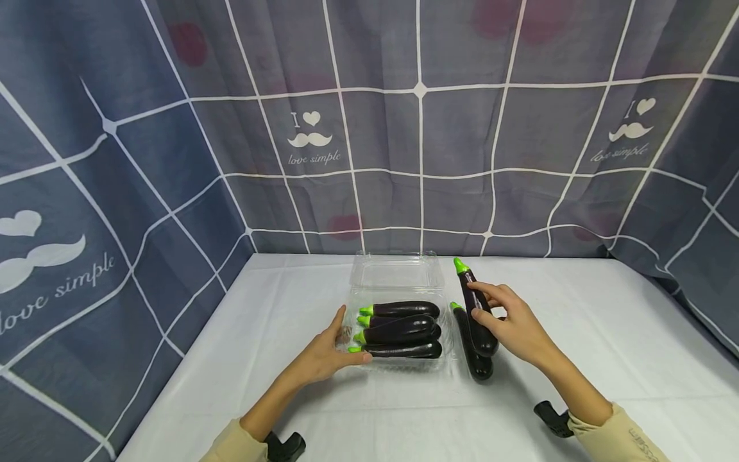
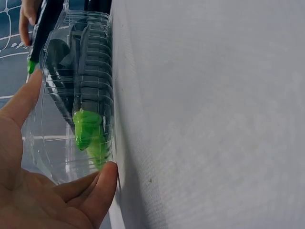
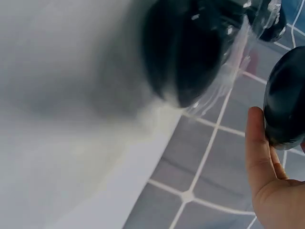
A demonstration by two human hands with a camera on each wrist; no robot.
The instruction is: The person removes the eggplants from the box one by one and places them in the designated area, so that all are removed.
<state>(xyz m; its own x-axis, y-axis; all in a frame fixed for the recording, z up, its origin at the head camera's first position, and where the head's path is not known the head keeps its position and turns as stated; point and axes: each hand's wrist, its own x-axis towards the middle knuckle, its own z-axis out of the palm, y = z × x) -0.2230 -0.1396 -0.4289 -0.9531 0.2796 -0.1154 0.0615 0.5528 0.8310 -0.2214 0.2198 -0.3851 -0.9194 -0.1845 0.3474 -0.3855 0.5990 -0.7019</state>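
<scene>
My right hand (image 1: 516, 324) grips a dark eggplant (image 1: 475, 308) with a bright green stem, raised over the table. The eggplant's rounded end also shows beside the fingers in the right wrist view. Partly below it, another eggplant (image 1: 479, 367) lies on the table, to the right of a clear plastic clamshell box (image 1: 398, 364). Several glossy eggplants (image 1: 401, 330) lie side by side in the box, green stems (image 2: 86, 129) to the left. My left hand (image 1: 324, 356) rests against the box's left side, thumb and fingers spread apart and fairly straight.
The box's clear lid (image 1: 397, 272) stands folded back toward the rear. A white cloth (image 1: 277, 289) covers the table. Dark grid-patterned curtains (image 1: 381, 135) hang behind and at both sides. Black wrist straps (image 1: 554, 420) sit near the beige sleeves.
</scene>
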